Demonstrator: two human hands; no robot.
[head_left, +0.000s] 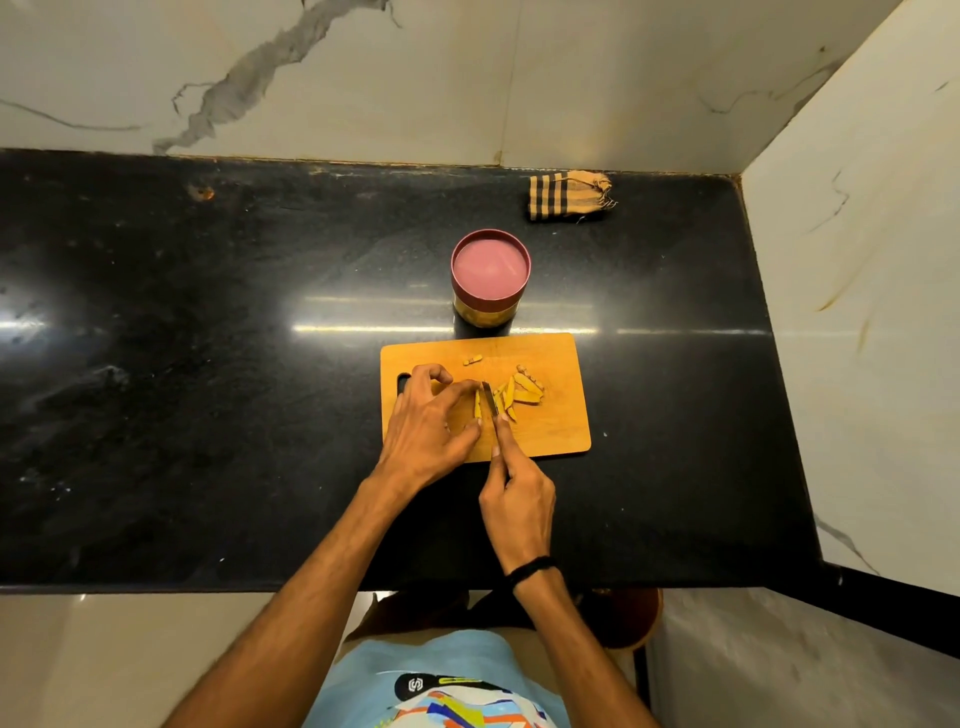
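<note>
A wooden cutting board lies on the black counter. My left hand pinches a yellow piece of food between fingertips and thumb, holding it on the board. My right hand grips the handle of a small knife, index finger stretched along its back; the blade stands on the board right beside the held piece. Several cut yellow strips lie in a pile to the right of the blade. One small piece sits apart near the board's far edge.
A jar with a dark red lid stands just behind the board. A folded striped cloth lies at the back right by the marble wall. A white wall panel closes the counter's right side. The black counter stretches left.
</note>
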